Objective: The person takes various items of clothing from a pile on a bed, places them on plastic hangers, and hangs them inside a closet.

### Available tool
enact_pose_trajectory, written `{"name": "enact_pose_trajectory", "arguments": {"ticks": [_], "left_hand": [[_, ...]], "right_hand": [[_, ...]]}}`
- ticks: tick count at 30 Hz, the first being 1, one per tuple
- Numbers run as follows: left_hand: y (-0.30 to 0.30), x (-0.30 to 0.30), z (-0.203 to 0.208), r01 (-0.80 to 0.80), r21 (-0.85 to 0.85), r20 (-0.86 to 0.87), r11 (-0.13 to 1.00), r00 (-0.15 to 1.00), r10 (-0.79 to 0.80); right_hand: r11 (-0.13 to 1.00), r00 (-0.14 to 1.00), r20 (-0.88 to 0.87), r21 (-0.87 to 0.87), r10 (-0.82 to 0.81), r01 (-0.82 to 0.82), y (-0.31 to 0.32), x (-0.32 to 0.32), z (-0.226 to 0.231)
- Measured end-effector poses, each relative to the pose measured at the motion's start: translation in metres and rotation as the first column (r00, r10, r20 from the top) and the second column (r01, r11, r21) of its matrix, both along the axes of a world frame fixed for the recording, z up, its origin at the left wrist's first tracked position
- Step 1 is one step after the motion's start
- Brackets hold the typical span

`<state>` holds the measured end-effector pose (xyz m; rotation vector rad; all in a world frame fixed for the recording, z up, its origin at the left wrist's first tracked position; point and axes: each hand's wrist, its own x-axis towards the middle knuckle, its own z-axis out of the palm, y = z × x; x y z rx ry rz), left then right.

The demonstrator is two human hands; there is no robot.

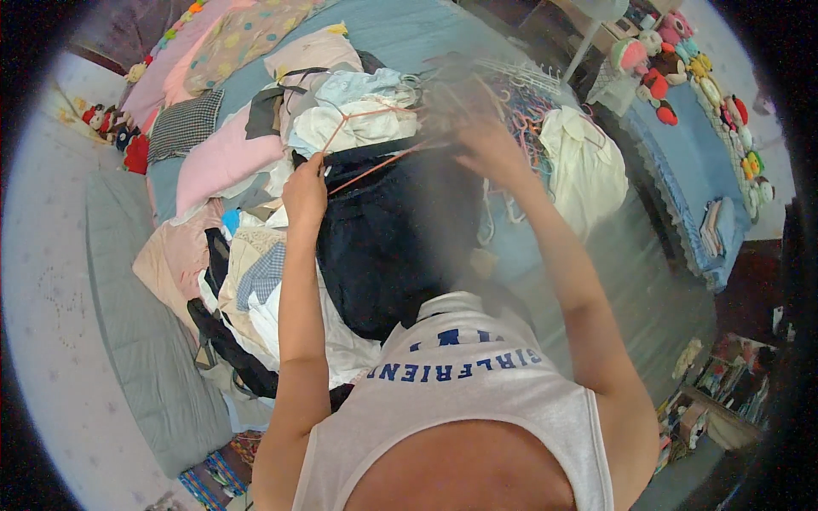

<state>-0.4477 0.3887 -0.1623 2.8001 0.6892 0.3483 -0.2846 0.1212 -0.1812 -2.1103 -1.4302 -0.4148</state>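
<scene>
floor cushion (pixel 141 341): a long grey pad lies beside the bed at the far left, running down toward the lower edge.
small toys (pixel 115 128): a cluster of red and dark soft figures sits near the upper left, by the bed's corner.
clothes pile (pixel 247 247): a heap of pink, cream, checked and white garments covers the left half of the bed, spreading under the raised arms.
left hand (pixel 304 192): closed in a pinch on the left shoulder of the dark garment, fingers curled tight, where the hanger's arm ends.
orange hanger (pixel 366 140): a thin wire-like frame, its lower arm slanting up from the left hand toward the right hand, held above the pile.
dark garment (pixel 383 238): navy cloth hangs from the hanger between the two hands and drops down in front of the person's chest (the lower part blurs into haze).
right hand (pixel 477 140): raised at the top of the hanger, blurred; it seems wrapped about the hook end, but how tightly i cannot tell.
cream shirt (pixel 584 166): lies spread on the bed just right of the right forearm.
plush toys (pixel 682 60): a row of bright animals lines the blue surface at the upper right.
</scene>
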Motion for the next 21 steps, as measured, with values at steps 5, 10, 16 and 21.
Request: {"name": "enact_pose_trajectory", "arguments": {"ticks": [5,10,16,21], "left_hand": [[0.011,0.000,-0.009,0.104,-0.037,-0.081,0.994,0.991,-0.106],[0.022,0.003,-0.001,0.113,0.016,-0.265,0.993,0.959,-0.105],[0.026,0.013,0.005,0.199,0.192,-0.158,0.961,0.973,-0.170],[0.045,0.016,0.007,0.142,-0.468,0.113,0.872,0.988,-0.100]], "right_hand": [[0.999,0.985,-0.164,-0.001,-0.051,0.052,-0.006,0.017,0.005],[0.991,0.967,-0.237,-0.116,-0.093,0.067,0.005,0.023,0.018],[0.984,0.965,-0.191,0.037,0.178,-0.174,0.049,0.013,0.042],[0.994,0.948,-0.314,0.111,0.046,-0.011,0.054,0.023,0.005]]}}
